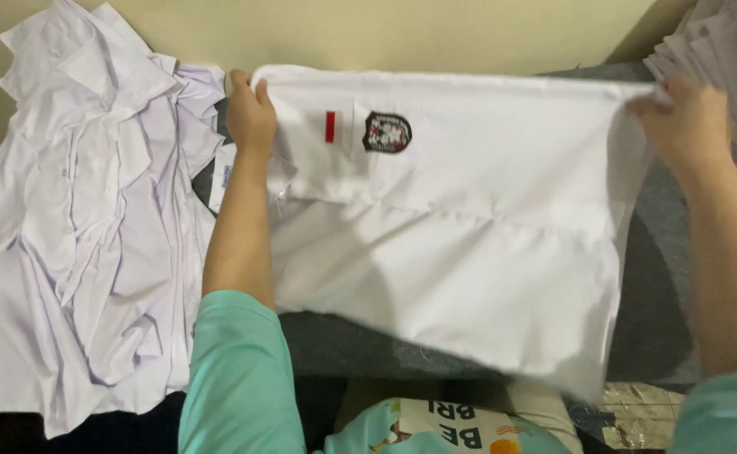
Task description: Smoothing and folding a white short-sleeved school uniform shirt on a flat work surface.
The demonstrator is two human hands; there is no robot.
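Left hand [251,113] fingers pinch one top corner of the white shirt [461,227]; right hand [688,126] fingers grip the other, apparently closed. Shirt is spread flat over the grey worktop [663,277], unfolded. Crumpled shirts [82,227] lie heaped beyond the left fingers.

1. Shirt [469,252]: white; small red stripe [330,127]; dark badge [387,132] with red-white motif.
2. Pile of shirts [82,219], left: white, faint lilac cast.
3. Table [663,277] cover: dark grey.
4. Sleeves [238,378]: mint green.
5. Wall [385,29], far: pale cream.
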